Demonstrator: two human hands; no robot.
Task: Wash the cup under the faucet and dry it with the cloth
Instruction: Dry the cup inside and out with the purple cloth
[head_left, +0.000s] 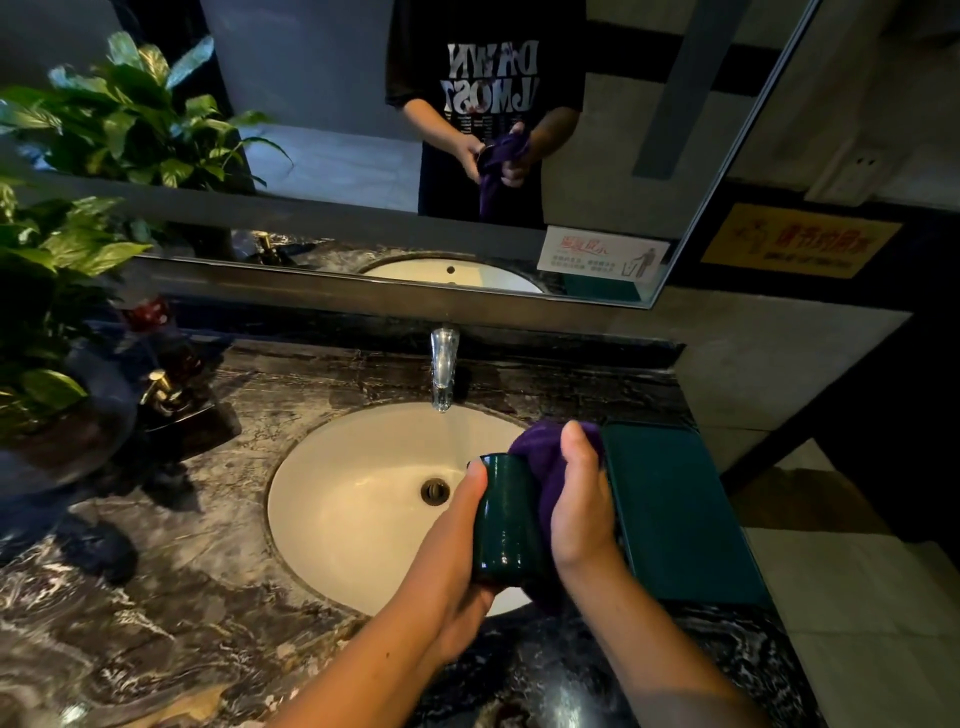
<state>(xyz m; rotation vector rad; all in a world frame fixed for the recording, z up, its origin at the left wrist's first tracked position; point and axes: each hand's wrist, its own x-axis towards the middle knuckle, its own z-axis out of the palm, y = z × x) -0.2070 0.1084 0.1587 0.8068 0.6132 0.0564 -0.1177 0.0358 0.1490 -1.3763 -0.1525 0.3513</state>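
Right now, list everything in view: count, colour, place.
cup: one, dark green, over the sink's right edge
cloth: one, purple, against the cup
faucet: one, chrome, behind the sink
sink: one, white, set in the counter
counter: one, dark marbled, around the sink
tray: one, dark green, right of the sink
plant: one, green, far left
pump dispenser: one, gold top, left of the sink
mirror: one, silver-framed, above the counter
left hand: one, grip round the cup
right hand: one, grip on the cloth
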